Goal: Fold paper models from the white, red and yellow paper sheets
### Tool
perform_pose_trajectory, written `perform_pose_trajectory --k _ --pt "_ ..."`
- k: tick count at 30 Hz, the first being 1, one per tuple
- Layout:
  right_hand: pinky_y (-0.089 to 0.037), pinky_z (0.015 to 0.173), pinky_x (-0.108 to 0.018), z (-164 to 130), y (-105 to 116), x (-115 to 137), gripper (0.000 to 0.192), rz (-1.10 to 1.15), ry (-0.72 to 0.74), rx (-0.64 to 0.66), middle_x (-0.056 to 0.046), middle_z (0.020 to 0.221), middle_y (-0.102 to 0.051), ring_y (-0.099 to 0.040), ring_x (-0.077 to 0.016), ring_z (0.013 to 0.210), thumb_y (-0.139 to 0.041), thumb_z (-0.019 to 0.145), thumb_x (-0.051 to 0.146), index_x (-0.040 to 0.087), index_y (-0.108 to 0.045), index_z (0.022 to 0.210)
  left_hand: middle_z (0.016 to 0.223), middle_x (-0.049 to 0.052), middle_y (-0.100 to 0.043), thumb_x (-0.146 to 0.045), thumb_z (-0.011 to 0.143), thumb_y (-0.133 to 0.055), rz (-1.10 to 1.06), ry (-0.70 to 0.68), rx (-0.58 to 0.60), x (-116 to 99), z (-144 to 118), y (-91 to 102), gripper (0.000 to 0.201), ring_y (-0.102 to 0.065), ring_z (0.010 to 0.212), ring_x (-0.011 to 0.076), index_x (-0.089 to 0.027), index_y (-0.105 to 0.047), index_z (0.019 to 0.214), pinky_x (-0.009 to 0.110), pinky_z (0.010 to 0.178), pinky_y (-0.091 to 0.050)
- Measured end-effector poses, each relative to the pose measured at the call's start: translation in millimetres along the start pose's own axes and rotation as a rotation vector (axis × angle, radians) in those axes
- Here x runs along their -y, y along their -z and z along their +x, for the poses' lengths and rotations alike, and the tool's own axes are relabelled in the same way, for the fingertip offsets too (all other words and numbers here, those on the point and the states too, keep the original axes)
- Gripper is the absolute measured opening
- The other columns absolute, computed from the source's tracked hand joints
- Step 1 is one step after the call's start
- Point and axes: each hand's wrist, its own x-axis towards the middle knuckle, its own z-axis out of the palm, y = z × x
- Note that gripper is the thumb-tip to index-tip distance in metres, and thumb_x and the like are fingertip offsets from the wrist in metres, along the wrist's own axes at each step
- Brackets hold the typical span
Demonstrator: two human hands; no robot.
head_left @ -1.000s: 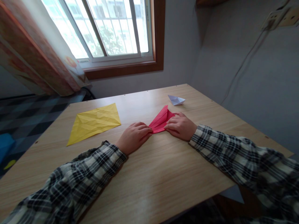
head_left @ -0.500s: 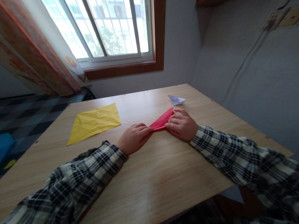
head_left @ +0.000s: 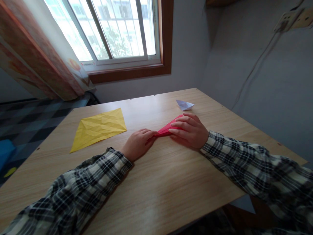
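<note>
Head view: since a second ago the red paper (head_left: 166, 130) flap has gone flat under the right hand (head_left: 192, 132), fingers spread, pressing. Left hand (head_left: 138, 143) pins the near tip on the table (head_left: 156, 182). Best to press firmly along the crease, with the tip held fixed.

1. The folded red paper (head_left: 165, 129) is a narrow, pointed, flattened shape.
2. It lies on the wooden table (head_left: 151, 182), mostly covered, only its left tip and upper edge showing.
</note>
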Motion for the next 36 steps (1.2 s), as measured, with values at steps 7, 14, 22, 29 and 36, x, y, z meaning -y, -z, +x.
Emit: perform_pose_trajectory --k 7,14,22,29,36 --pt "-0.037 0.104 -0.042 -7.3 -2.9 1.2 0.03 0.043 0.153 0.068 0.002 0.128 -0.065 -0.054 -0.02 0.121 -0.058 0.095 0.024 0.035 -0.061 0.123 0.093 0.005 -0.073 -0.025 0.093 -0.052 -0.055 0.088 -0.003 -0.9 3.4 4.4 0.021 -0.066 0.083 0.0184 -0.02 -0.068 0.106 0.036 0.08 -0.054" --pt "-0.041 0.094 -0.038 -0.8 -0.9 3.6 0.027 -0.014 0.233 0.133 -0.001 0.118 -0.07 -0.059 -0.0197 0.107 -0.053 0.098 0.024 0.027 -0.062 0.123 0.087 0.004 -0.07 -0.022 0.089 -0.055 -0.112 0.15 0.001 1.9 3.9 4.7 0.021 -0.063 0.075 0.0162 -0.02 -0.067 0.106 0.031 0.071 -0.052" --pt "-0.04 0.102 -0.043 -1.9 -10.0 0.6 0.036 0.043 0.135 0.272 -0.006 0.135 -0.062 -0.054 -0.0231 0.122 -0.048 0.099 0.027 0.022 -0.056 0.134 0.083 0.001 -0.071 -0.023 0.089 -0.055 -0.228 0.224 0.016 2.3 4.1 5.6 0.025 -0.061 0.065 0.0122 -0.019 -0.066 0.111 0.025 0.061 -0.05" --pt "-0.038 0.108 -0.046 -3.2 -11.3 -3.2 0.041 0.093 0.08 0.348 -0.008 0.141 -0.057 -0.049 -0.0246 0.13 -0.046 0.099 0.033 0.018 -0.055 0.137 0.091 0.003 -0.072 -0.021 0.088 -0.055 -0.178 0.183 0.029 3.8 4.8 6.1 0.028 -0.063 0.072 0.0137 -0.02 -0.065 0.115 0.026 0.065 -0.052" --pt "-0.037 0.11 -0.048 -3.9 -12.9 -5.9 0.045 0.123 0.062 0.399 -0.011 0.145 -0.052 -0.047 -0.0258 0.133 -0.044 0.1 0.035 0.016 -0.051 0.14 0.11 0.007 -0.07 -0.022 0.095 -0.045 -0.234 0.215 0.073 5.1 5.7 4.3 0.029 -0.065 0.098 0.0191 -0.02 -0.064 0.117 0.034 0.087 -0.053"
